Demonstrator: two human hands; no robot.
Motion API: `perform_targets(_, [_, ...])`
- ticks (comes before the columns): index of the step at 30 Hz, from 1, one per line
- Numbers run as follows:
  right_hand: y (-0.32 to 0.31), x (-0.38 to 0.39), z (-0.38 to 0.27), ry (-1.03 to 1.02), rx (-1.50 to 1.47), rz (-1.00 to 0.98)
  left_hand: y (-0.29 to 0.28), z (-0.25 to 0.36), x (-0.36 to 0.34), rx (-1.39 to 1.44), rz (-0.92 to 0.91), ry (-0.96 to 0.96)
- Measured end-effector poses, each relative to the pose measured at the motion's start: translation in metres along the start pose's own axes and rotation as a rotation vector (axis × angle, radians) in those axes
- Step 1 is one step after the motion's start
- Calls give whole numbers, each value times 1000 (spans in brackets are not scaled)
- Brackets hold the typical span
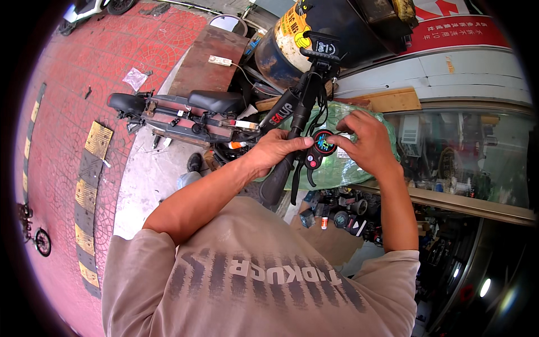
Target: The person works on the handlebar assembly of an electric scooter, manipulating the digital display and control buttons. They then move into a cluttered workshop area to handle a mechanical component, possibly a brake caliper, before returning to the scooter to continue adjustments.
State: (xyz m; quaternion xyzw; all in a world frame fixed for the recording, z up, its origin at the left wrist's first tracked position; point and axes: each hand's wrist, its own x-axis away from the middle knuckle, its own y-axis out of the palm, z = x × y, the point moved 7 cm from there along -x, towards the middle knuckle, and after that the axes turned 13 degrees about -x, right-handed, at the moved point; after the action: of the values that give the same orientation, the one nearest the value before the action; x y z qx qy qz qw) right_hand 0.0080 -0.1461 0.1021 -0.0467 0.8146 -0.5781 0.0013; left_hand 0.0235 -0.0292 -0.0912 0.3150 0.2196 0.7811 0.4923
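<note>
An electric scooter with a seat (216,101) and a long deck lies stretched out to my left, its handlebar (300,119) crossing in front of me. My left hand (272,151) is wrapped round the bar beside the black grip (275,182), thumb lying toward the display. A lit round display (323,142) is mounted there, with a small button pod (313,162) and a black lever just below it. My right hand (365,140) holds nothing; one digit reaches to the display's right edge, the others are bent and apart. Whether that digit presses the screen is hard to tell.
Green plastic wrapping (351,168) lies behind the display, next to a glass display case (460,157). Loose parts (348,213) crowd the ground below. A large dark drum (281,53) stands ahead, near a brown board (208,64) bearing a power strip (220,60). Red paving (129,45) spreads leftward.
</note>
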Motion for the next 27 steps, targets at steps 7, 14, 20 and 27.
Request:
perform_targets(7, [-5, 27, 6, 107, -80, 139, 0, -6, -4, -17, 16, -12])
perform_targets(14, [0, 50, 1, 122, -63, 232, 2, -5, -1, -32, 65, -12])
perform_targets(20, [6, 77, -18, 183, -28, 245, 0, -7, -1, -67, 98, -4])
perform_targets(27, [34, 107, -49, 375, -150, 299, -1, -9, -1, -38, 95, -5])
